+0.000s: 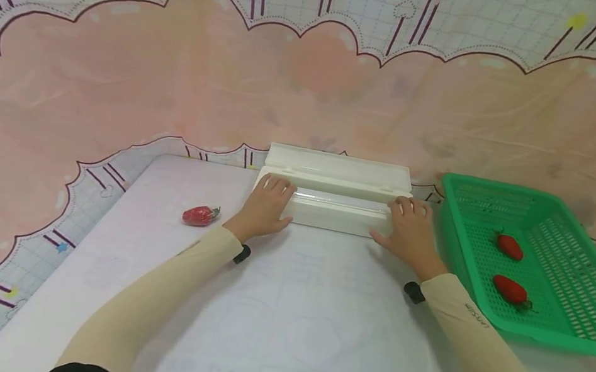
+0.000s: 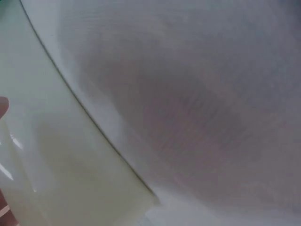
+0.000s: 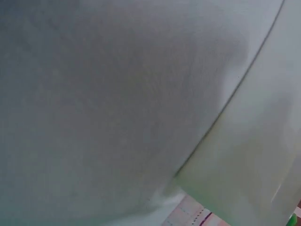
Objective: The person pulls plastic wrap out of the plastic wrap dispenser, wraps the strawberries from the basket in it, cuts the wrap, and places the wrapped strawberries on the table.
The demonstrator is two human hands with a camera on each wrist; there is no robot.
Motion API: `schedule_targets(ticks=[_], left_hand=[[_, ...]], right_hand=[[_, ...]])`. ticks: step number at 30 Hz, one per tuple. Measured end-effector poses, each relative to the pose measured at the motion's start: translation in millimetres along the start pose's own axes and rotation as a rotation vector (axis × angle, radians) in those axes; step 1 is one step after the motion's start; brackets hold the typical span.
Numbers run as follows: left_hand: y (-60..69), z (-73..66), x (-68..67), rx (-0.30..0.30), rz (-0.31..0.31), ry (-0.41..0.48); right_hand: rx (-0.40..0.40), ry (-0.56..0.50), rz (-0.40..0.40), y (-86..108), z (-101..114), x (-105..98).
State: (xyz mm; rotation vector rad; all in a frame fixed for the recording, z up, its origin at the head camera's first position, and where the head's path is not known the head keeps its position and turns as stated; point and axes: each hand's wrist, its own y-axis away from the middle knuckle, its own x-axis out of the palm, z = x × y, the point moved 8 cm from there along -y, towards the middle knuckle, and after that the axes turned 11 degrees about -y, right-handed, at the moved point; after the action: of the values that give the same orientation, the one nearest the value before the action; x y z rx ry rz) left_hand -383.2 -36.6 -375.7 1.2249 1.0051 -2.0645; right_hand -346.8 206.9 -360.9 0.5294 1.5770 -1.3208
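Note:
A long white box (image 1: 336, 219) lies across the white table with its lid (image 1: 338, 165) tipped open at the back. A strip of shiny clear film (image 1: 340, 199) shows along its inside. My left hand (image 1: 266, 207) grips the box's left end, fingers over the top and thumb at the front wall. At the right end my right hand (image 1: 411, 235) holds it the same way. Close up, the left wrist view has the box's pale wall (image 2: 70, 155) with a fingertip at the frame's edge; the right wrist view has its wall (image 3: 240, 165) at the right.
Left of the box lies a red strawberry (image 1: 200, 215) with a shiny surface. A green perforated basket (image 1: 467, 286) stands at the right, holding two strawberries, one farther back (image 1: 509, 247) and one nearer (image 1: 510, 290). Patterned cloth (image 1: 232, 88) covers the area behind the table.

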Motion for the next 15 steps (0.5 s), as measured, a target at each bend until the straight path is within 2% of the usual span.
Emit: schedule_targets(ticks=[3, 7, 15], left_hand=[[-0.6, -0.3, 5.2, 0.002, 0.041, -0.001], [-0.2, -0.1, 8.8, 0.003, 0.064, 0.0], [-4.2, 2.3, 6.1, -0.005, 0.085, 0.008]], right_hand=[[0.032, -0.018, 0.065, 0.4, -3, 6], [0.077, -0.052, 0.149, -0.2, -8, 14], [0.117, -0.084, 0.253, -5.2, -12, 19]])
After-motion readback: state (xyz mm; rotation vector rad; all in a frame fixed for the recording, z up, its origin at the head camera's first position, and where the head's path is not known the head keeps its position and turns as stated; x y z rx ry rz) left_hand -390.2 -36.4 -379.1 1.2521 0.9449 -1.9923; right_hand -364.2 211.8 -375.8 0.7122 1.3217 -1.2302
